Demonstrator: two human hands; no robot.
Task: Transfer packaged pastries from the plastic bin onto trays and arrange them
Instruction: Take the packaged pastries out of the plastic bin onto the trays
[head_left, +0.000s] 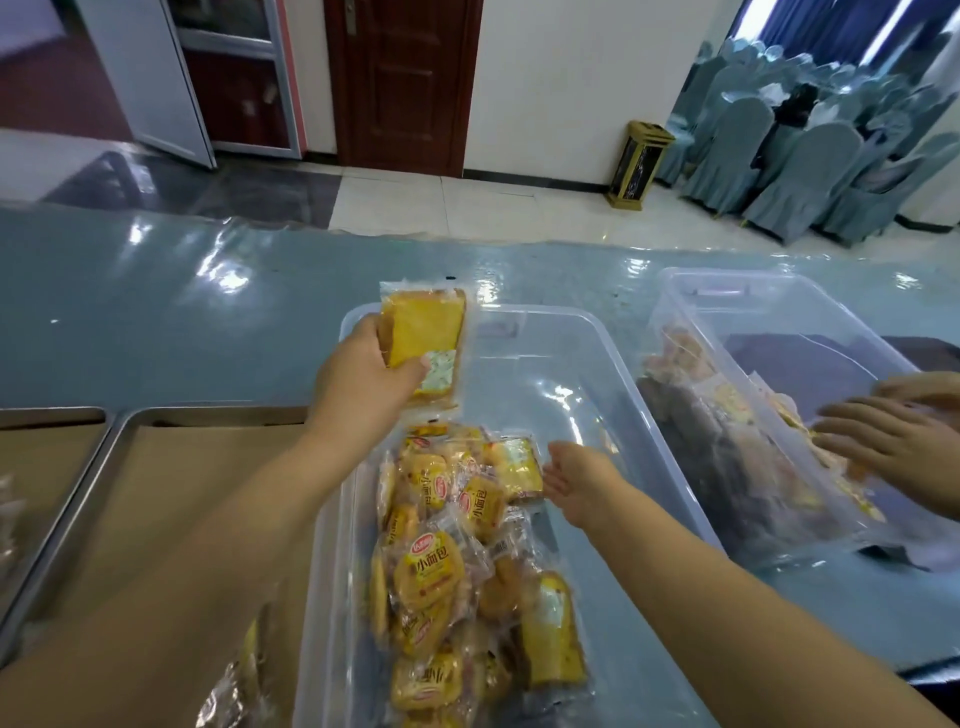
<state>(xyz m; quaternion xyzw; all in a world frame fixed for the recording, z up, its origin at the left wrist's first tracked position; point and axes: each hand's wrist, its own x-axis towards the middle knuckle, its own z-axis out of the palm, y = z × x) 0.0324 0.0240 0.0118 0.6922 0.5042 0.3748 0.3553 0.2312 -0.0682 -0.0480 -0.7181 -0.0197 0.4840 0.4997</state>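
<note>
packaged pastry (423, 343) pinched by left hand (358, 369) over plastic bin (540, 314); right hand (579, 478) fingers (556, 480) relaxed, holding nothing

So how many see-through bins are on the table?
2. One bin sits in the middle, with pastry packets piled at its near end. The other bin is just to its right. None seems hidden.

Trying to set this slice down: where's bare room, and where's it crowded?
The tray left of the bin is bare paper from its far rim to the packets at its near edge. The bin's far half, beyond the right hand, is bare too. Its near half is crowded with pastries.
</note>
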